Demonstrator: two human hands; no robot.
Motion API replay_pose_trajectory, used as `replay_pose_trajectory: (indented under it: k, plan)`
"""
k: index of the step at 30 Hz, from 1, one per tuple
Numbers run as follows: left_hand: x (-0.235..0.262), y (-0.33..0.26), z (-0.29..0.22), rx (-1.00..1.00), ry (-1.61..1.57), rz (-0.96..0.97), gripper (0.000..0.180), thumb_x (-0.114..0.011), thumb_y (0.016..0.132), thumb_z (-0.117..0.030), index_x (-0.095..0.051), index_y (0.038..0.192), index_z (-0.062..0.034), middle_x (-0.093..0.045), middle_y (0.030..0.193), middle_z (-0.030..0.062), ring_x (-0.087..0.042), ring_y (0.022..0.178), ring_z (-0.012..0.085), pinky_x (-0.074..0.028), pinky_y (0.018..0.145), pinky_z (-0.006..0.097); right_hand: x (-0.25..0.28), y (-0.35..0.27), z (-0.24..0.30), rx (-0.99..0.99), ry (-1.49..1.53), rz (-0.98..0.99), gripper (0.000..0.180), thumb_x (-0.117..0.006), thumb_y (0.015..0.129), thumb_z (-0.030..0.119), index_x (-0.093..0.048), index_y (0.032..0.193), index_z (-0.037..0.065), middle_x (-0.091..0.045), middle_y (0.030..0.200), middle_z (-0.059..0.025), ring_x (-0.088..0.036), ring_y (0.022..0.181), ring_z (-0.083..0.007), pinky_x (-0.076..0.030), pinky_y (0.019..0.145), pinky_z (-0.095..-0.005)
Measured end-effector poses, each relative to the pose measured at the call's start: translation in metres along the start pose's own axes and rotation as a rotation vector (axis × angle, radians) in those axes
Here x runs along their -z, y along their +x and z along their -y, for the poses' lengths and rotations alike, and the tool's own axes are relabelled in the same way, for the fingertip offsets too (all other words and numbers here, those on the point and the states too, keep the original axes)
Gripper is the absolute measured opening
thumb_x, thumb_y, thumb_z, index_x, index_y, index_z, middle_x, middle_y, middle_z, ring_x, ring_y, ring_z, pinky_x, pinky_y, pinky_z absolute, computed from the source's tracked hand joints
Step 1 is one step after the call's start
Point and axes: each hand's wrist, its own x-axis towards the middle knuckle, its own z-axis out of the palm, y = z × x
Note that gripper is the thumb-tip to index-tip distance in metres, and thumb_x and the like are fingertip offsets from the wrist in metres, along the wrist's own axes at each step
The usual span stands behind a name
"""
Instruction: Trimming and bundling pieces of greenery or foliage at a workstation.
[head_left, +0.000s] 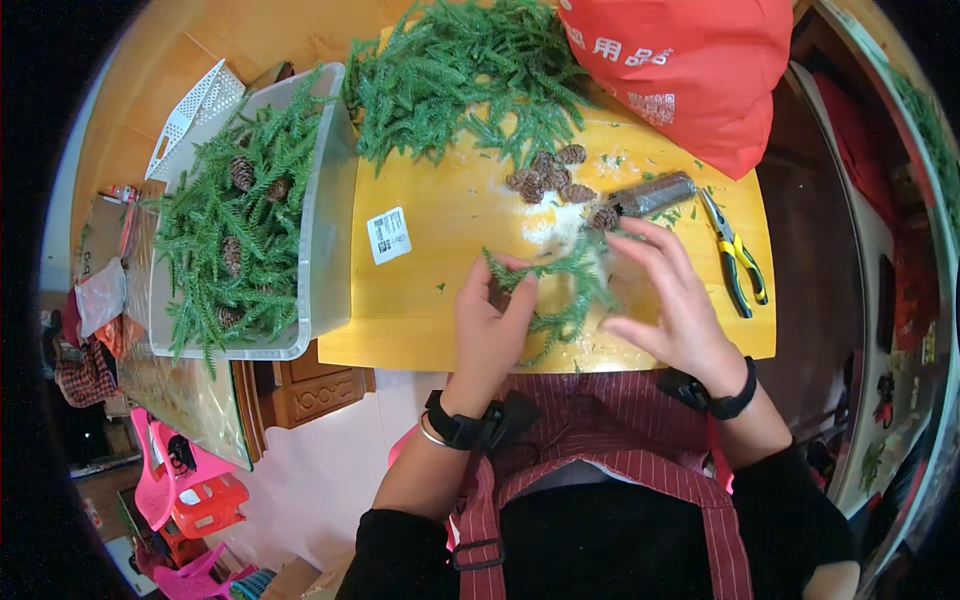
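My left hand (495,322) pinches a green artificial pine sprig (570,318) between thumb and fingers, above the near part of the yellow tabletop (400,310). To its right, my right hand (668,298) is open, its thumb and fingers spread around the sprig's right side. A brown pine cone (603,217) sits just beyond the right fingertips, by the end of a clear-wrapped dark brown roll (655,194). Several more pine cones (545,177) are clustered farther back, beside a white powdery patch (540,228).
Loose pine sprigs (460,80) heap at the table's back, next to a red bag (690,75). Yellow-and-black pliers (735,255) lie at the right edge. A clear plastic bin (330,200) of sprigs with cones stands left, near a white label (388,235).
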Motion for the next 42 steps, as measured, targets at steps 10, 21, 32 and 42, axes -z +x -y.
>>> replay_pose_trajectory:
  k: [10, 21, 32, 42]
  plan:
    - [0.006, 0.016, 0.006, -0.391, 0.672, -0.198, 0.070, -0.067, 0.071, -0.012, -0.029, 0.128, 0.0049, -0.038, 0.122, 0.0206, -0.034, 0.116, 0.0334, -0.027, 0.098, 0.041, 0.074, 0.017, 0.156, 0.375, -0.076, 0.331, 0.014, -0.057, 0.056, 0.017, -0.057, 0.068, 0.009, -0.048, 0.065, -0.0018, -0.046, 0.064, -0.0151, -0.038, 0.054, -0.0276]
    - [-0.004, 0.001, 0.005, -0.772, 0.876, 0.145, 0.022, -0.064, 0.070, -0.010, -0.059, 0.092, -0.0100, -0.058, 0.099, 0.0043, -0.052, 0.097, 0.0218, -0.029, 0.095, 0.046, 0.078, 0.022, 0.167, 0.453, -0.511, 0.372, 0.013, -0.057, 0.054, 0.018, -0.052, 0.064, 0.011, -0.041, 0.060, -0.0019, -0.043, 0.059, -0.0149, -0.035, 0.047, -0.0268]
    - [0.003, -0.003, -0.011, -0.575, 1.146, -0.060, 0.027, -0.068, 0.067, -0.018, -0.059, 0.092, -0.0098, -0.050, 0.102, 0.0085, -0.045, 0.103, 0.0266, -0.023, 0.096, 0.051, 0.021, 0.098, -0.032, 0.012, -0.607, 0.329, 0.010, -0.062, 0.072, 0.016, -0.064, 0.081, 0.011, -0.062, 0.073, -0.0084, -0.060, 0.070, -0.0271, -0.047, 0.061, -0.0374]
    - [0.004, 0.004, -0.004, -0.727, 0.775, -0.021, 0.023, -0.067, 0.067, -0.011, -0.059, 0.088, -0.0079, -0.051, 0.097, 0.0091, -0.048, 0.098, 0.0288, -0.035, 0.086, 0.042, 0.014, 0.107, -0.052, -0.030, -0.373, 0.463, 0.008, -0.063, 0.068, 0.018, -0.064, 0.073, 0.011, -0.061, 0.069, -0.0087, -0.059, 0.074, -0.0263, -0.045, 0.065, -0.0376]
